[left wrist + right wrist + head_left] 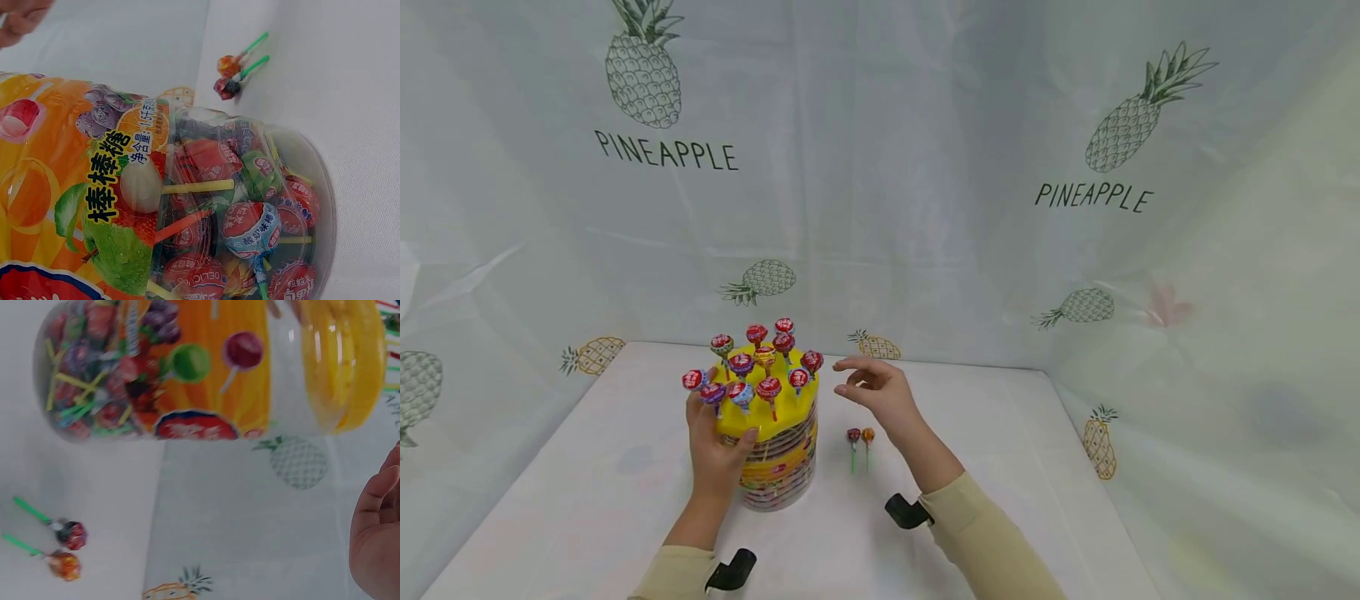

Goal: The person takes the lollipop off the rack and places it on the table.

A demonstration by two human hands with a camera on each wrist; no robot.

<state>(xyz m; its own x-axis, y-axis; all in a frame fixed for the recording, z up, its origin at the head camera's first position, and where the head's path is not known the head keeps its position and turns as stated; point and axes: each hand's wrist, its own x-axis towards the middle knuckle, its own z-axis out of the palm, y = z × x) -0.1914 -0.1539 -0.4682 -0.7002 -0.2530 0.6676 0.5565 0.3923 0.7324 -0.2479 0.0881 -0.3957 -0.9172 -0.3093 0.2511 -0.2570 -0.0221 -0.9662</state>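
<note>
The left hand (713,457) grips the candy jar (784,479); the right hand (883,395), loosely curved and empty, hovers beside it near two loose lollipops (853,435)

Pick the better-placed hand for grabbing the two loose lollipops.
Right, most likely. The right hand holds nothing and hovers near the loose lollipops, on their side of the yellow-topped lollipop jar. The left hand grips that jar at the side away from them.
</note>
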